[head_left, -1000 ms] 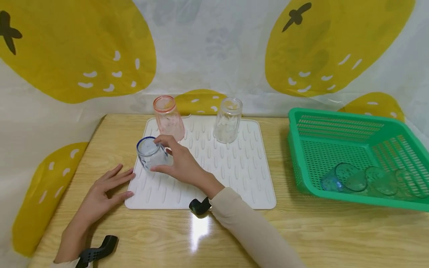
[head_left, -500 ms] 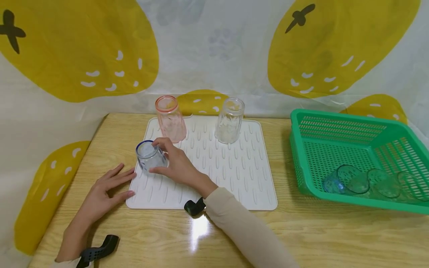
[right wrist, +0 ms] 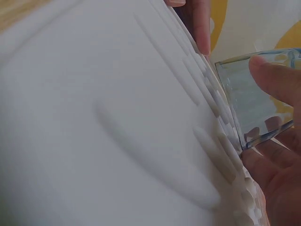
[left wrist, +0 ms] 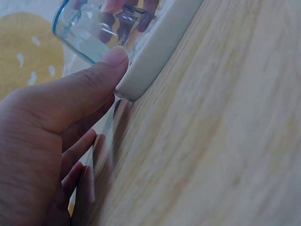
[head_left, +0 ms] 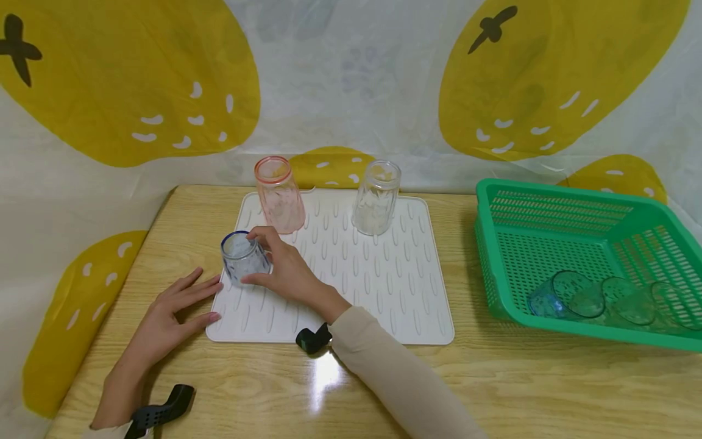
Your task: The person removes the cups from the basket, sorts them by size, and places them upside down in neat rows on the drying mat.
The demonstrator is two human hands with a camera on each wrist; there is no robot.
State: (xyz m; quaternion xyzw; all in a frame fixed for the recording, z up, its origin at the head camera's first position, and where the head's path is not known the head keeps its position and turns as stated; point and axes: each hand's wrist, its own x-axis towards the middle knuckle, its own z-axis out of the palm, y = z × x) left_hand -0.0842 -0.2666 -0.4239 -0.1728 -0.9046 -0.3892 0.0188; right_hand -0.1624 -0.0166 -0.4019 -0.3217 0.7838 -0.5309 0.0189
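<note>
Head view: the pale wood-grain bench (head_left: 526,390) bears a white ridged rectangular mat (head_left: 378,274), the left hand (head_left: 164,320) touching its edge with fingers apart, the right hand (head_left: 290,268) with fingers clamped round a clear blue-rimmed glass tumbler (head_left: 241,262) at its left side, seemingly a placing step whose next move calls for gentle release.

Beige long sleeves (head_left: 400,372), curved black wrist cameras (head_left: 178,400), bare hands (head_left: 164,323)

Right hand (head_left: 287,265) — room rightward, glass (head_left: 282,207) behind
</note>
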